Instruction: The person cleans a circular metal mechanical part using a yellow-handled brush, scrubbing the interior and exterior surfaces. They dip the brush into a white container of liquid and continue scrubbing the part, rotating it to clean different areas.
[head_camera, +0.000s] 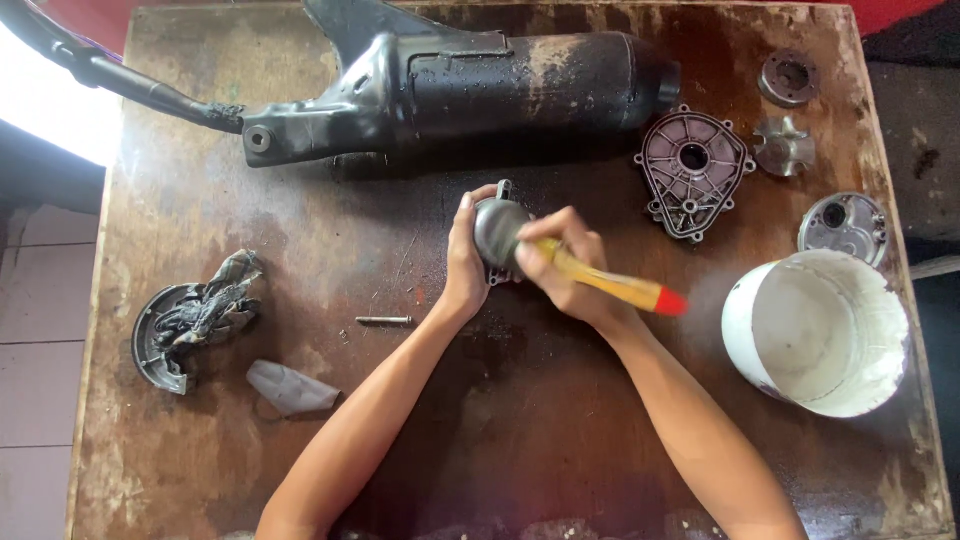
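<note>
Two hands are working mid-table: left hand (465, 262) is gripping a grey casting (497, 228), right hand (563, 268) is clamping a brush (612, 286), scrubbing it; turning it likely comes next.

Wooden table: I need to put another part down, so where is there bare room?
The table is bare along the near edge between the forearms, and at the near left below the grey rag. The far right is crowded: finned cover, small round parts, white bucket. The black exhaust fills the far edge.
</note>
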